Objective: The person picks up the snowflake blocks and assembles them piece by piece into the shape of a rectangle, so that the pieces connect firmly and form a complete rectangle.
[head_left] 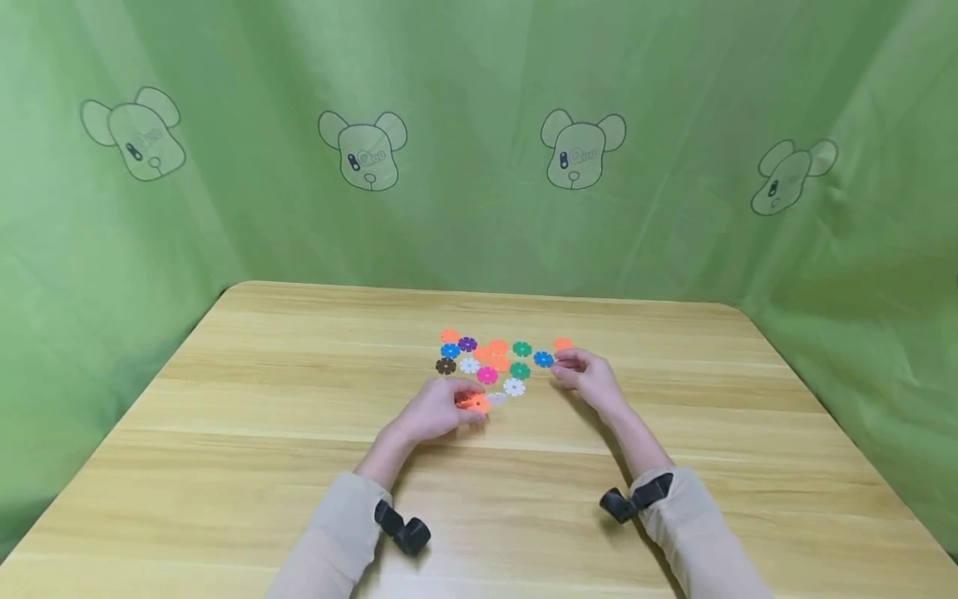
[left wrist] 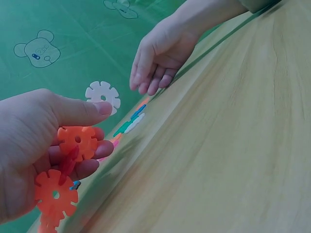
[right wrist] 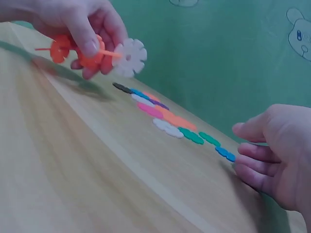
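Observation:
My left hand (head_left: 434, 410) grips a chain of interlocked notched plastic discs, held above the table. Orange discs (left wrist: 46, 189) make up most of the chain, and a white disc (left wrist: 111, 91) is joined at its end, past the thumb. The right hand (head_left: 593, 380) hovers at the right side of the loose discs, with its fingers loosely bent and nothing visible between them. Closest to its fingertips lies a blue disc (head_left: 540, 362), and an orange disc (head_left: 562, 342) sits just behind that hand.
Between the hands, loose discs lie flat on the wooden table (head_left: 299, 499): green (head_left: 516, 374), white (head_left: 511, 391), pink (head_left: 482, 378), dark brown (head_left: 441, 368), purple (head_left: 463, 345) and several orange ones (head_left: 497, 344). A green curtain (head_left: 479, 241) surrounds the far edge and sides.

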`<state>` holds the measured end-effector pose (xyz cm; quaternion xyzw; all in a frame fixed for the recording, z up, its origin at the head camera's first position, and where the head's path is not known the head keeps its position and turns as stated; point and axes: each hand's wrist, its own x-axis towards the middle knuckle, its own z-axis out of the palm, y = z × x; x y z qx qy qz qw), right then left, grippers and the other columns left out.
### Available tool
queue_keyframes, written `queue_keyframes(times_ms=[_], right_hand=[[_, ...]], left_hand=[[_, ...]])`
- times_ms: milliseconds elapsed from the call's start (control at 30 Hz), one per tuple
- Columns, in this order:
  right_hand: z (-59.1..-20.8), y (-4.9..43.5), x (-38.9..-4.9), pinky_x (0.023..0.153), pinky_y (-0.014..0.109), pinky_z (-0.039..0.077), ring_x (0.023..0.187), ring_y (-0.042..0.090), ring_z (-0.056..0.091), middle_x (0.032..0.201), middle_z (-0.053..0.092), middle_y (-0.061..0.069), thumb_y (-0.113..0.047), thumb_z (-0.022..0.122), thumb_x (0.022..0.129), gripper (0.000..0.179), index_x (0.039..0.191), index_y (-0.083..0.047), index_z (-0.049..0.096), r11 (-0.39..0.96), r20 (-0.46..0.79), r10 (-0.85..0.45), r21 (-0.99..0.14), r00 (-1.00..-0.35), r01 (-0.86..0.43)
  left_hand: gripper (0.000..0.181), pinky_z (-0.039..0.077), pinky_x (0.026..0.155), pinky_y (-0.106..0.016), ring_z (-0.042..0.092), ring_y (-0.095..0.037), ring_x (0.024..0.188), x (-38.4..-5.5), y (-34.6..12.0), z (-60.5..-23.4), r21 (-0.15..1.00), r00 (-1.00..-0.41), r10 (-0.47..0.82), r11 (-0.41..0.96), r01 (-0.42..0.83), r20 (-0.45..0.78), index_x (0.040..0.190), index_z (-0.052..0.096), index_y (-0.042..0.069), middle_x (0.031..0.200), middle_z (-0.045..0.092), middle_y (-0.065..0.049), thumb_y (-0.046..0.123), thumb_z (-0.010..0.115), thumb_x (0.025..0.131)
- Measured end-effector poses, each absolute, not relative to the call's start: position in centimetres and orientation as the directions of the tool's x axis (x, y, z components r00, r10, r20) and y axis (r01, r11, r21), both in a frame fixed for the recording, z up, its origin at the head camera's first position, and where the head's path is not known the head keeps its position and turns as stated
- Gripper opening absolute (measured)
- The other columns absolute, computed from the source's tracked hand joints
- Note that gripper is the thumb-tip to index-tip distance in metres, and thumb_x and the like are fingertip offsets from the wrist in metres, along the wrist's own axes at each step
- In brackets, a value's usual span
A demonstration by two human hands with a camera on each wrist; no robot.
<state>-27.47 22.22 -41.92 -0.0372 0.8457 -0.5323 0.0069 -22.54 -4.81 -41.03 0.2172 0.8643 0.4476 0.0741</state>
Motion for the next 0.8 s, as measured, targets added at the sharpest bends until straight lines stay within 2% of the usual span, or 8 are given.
queue_keyframes(times_ms=[167,300,500,567,800], right_hand=[[-42.4,22.3,-28.5,0.068,0.022,0.05,0.092,0.026,0.058,0.109,0.059,0.022,-0.011,0.064,0.087,0.039,0.12,0.008,0.054,0.511,0.028,-0.037,-0.859,-0.999,-0.043],[-42.4,21.9,-29.4,0.067,0.027,0.051,0.091,0.027,0.057,0.106,0.06,0.02,-0.016,0.066,0.085,0.041,0.118,0.006,0.056,0.596,0.033,-0.031,-0.802,-0.999,-0.045],[-42.0,21.2,-30.4,0.086,0.042,0.043,0.099,0.03,0.054,0.107,0.059,0.018,-0.026,0.067,0.085,0.043,0.116,0.002,0.059,0.752,0.041,-0.055,-0.656,-0.998,-0.068],[-41.9,21.0,-30.5,0.088,0.045,0.041,0.101,0.032,0.053,0.109,0.059,0.018,-0.028,0.066,0.085,0.043,0.115,0.001,0.059,0.789,0.035,-0.059,-0.611,-0.998,-0.068],[-41.2,20.7,-30.6,0.082,0.043,0.042,0.093,0.031,0.054,0.101,0.059,0.017,-0.025,0.066,0.085,0.037,0.108,0.003,0.06,0.829,0.01,-0.074,-0.555,-0.997,-0.067]], left_hand=[[0.046,0.045,0.091,-0.037,0.056,-0.023,0.105,-22.5,-4.8,-41.1,0.8,-0.894,0.444,0.514,0.31,0.061,0.121,0.06,0.004,0.116,0.061,-0.009,0.018,0.073,0.079],[0.046,0.045,0.09,-0.036,0.057,-0.022,0.104,-22.5,-4.9,-41.2,0.8,-0.894,0.444,0.515,0.308,0.058,0.121,0.06,0.004,0.115,0.062,-0.008,0.018,0.073,0.079],[0.046,0.045,0.09,-0.036,0.057,-0.021,0.103,-22.5,-5.0,-41.1,0.797,-0.896,0.438,0.517,0.312,0.066,0.121,0.059,0.003,0.114,0.062,-0.008,0.019,0.072,0.079],[0.046,0.046,0.088,-0.037,0.057,-0.021,0.102,-22.5,-5.0,-41.0,0.798,-0.897,0.436,0.516,0.312,0.069,0.121,0.059,0.004,0.113,0.062,-0.007,0.019,0.072,0.079],[0.046,0.045,0.088,-0.038,0.056,-0.022,0.102,-22.6,-5.1,-40.9,0.796,-0.9,0.426,0.512,0.323,0.09,0.122,0.059,0.007,0.114,0.061,-0.007,0.018,0.071,0.079]])
